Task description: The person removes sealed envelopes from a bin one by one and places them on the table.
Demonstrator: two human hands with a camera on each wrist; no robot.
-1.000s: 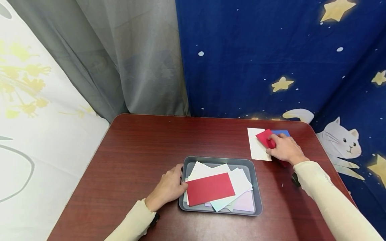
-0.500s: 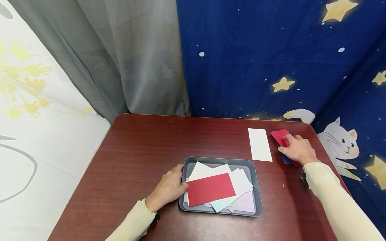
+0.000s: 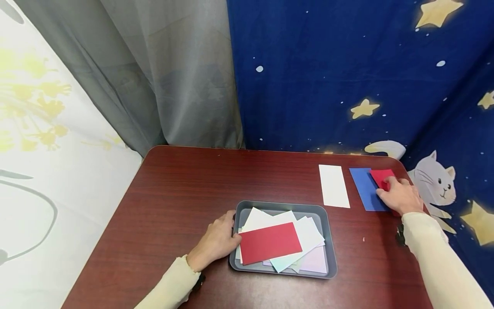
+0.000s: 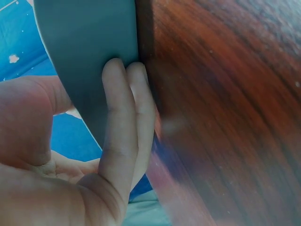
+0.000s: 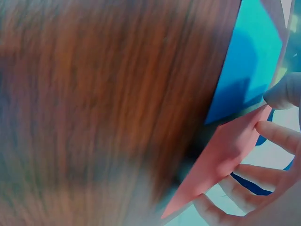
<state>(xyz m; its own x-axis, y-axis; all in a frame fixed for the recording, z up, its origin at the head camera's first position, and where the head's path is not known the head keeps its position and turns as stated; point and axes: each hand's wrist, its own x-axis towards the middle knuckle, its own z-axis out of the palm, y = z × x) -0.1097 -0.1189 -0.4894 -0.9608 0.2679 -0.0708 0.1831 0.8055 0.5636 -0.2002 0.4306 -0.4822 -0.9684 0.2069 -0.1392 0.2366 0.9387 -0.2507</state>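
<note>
My left hand (image 3: 217, 238) grips the left wall of a grey tray (image 3: 332, 262). In the left wrist view its fingers (image 4: 120, 122) lie along the tray wall (image 4: 89, 42), the thumb on the other side. At the table's far right my right hand (image 3: 403, 197) holds a red paper card (image 3: 380, 175) by its edges. The right wrist view shows thumb and fingertips along the red card (image 5: 230, 146), close over the table. Just left of it lies a blue card (image 3: 362, 184), partly covered by the hand. A white card (image 3: 334, 186) lies further left.
Inside the tray is a loose pile of white and pastel papers (image 3: 306, 231), topped by another red card (image 3: 270, 243). The brown table (image 3: 185, 184) ends at a back edge before grey and blue curtains (image 3: 308, 77). Its right edge runs close to the right hand.
My right hand has moved right with the red card, from over the white and blue cards to beside the blue one, uncovering both. The left hand and tray stay put.
</note>
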